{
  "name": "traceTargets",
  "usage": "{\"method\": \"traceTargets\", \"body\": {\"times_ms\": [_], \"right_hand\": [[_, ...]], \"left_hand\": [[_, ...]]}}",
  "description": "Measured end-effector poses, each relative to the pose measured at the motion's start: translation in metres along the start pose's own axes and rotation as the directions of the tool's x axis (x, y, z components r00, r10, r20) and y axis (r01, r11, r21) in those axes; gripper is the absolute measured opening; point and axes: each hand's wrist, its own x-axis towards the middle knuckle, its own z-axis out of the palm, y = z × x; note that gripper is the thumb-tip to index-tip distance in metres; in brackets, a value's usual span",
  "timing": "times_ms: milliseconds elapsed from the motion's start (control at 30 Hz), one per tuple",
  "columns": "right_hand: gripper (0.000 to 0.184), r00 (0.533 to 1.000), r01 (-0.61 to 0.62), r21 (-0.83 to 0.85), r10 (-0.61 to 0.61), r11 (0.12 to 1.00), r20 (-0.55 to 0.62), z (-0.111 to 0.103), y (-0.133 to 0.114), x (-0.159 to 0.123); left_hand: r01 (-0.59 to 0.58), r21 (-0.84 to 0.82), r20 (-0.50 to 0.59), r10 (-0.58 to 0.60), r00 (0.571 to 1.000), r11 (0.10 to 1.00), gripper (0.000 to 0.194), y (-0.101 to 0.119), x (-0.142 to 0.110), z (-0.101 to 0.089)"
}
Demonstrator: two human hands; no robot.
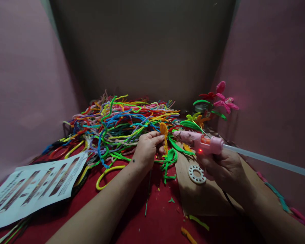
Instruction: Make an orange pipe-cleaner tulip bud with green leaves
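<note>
Your left hand (146, 149) fingertip-pinches the orange piece (164, 129) upright — likely for access; your right hand (222, 169) clamps fingers round the glue gun (189, 138).

I am at a small craft corner, tucked in close between pinkish side walls (269, 67), though I cannot tell whether it belongs to a home or a workshop. A tangled heap of coloured fuzzy stems (129, 118) covers the back of my red work surface (132, 217), with yellow handles (75, 148) like those of scissors, a printed sheet (40, 186) and green and orange scraps (188, 235) lying around. The pink glue gun (193, 139) in my right hand (225, 166), the tan board (193, 200) below it and the pink fuzzy flower (226, 103) standing at the far right all speak of handwork.
</note>
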Motion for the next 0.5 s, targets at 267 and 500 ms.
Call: {"method": "traceTargets", "body": {"times_ms": [267,500], "right_hand": [[0.019,0.996,-0.077,0.010,0.077,0.997,0.036,-0.0014,0.0011,-0.0025],[0.035,0.989,-0.091,0.011,0.089,0.996,0.120,-0.0029,0.0013,-0.0029]], "left_hand": [[-0.001,-0.001,-0.004,0.001,1.000,1.000,0.014,0.0004,-0.0012,-0.0002],[-0.011,-0.003,-0.005,0.011,1.000,1.000,0.012,0.0008,0.0008,0.0000]]}}
